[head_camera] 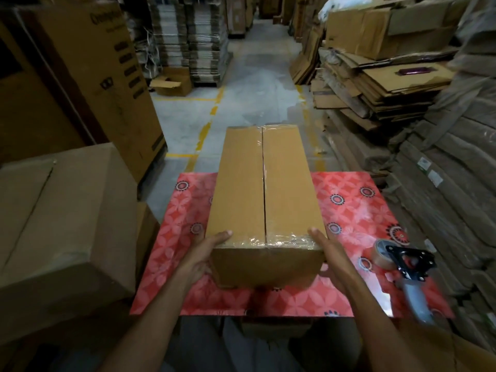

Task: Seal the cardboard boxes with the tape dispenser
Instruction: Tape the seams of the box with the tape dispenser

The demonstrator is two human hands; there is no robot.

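Note:
A long cardboard box (264, 189) lies lengthwise on the red patterned table (357, 210), its near end raised a little off the cloth. Its top flaps meet along a centre seam, and clear tape crosses the near and far edges. My left hand (206, 253) grips the near left corner, thumb on top and fingers curled under. At the near right corner my right hand (328, 253) holds the box the same way. The tape dispenser (405, 267), black frame with a grey handle and a brown roll, lies on the table's right side, untouched.
A big closed carton (59, 226) stands close on the left, with a taller printed carton (102, 76) behind it. Stacks of flattened cardboard (375, 84) line the right side. A concrete aisle with yellow lines (212, 114) runs ahead; a small open box (171, 81) sits on it.

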